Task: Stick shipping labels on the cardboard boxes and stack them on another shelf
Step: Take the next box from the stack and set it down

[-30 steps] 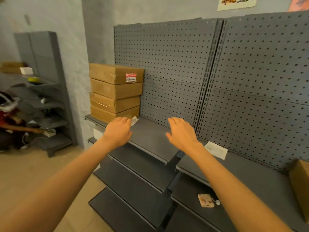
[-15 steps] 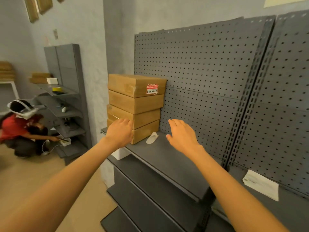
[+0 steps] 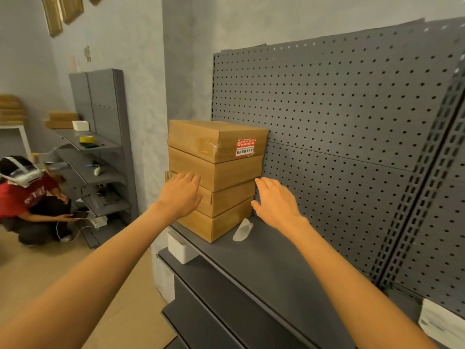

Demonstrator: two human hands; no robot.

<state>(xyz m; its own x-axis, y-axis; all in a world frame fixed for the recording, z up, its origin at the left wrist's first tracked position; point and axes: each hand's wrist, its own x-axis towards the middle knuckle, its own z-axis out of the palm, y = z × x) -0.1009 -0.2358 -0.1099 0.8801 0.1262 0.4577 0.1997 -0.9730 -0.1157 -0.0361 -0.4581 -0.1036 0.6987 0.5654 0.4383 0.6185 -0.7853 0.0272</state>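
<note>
1. A grey pegboard shelving unit [image 3: 352,147] fills the right side; its top shelf [image 3: 264,260] carries the stack of 4 cardboard boxes [image 3: 216,177] at its left end, against the pegboard.
2. A second, smaller grey shelf rack [image 3: 100,147] stands well to the left of the stack, against the wall, with a yellow tape roll [image 3: 87,139] and small tools on it.
3. A crouching person in a red shirt [image 3: 27,200] is left of that rack, far from the stack.
4. The top box [image 3: 201,139] of the stack bears a red and white shipping label [image 3: 245,146] on its right-facing side.
5. The left hand [image 3: 182,196] lies on the stack's left-facing side at the third box down, fingers fairly straight, gripping nothing that can be seen.
6. The right hand [image 3: 274,200] is at the stack's right-facing side, fingers spread and loosely extended, holding nothing; contact with the boxes cannot be told.
7. A white box [image 3: 181,250] sits on the shelf below the stack.
8. A sheet of white paper [image 3: 440,321] lies on the shelf far right of the stack.
9. A curled white paper scrap [image 3: 242,230] lies just right of the bottom box.
</note>
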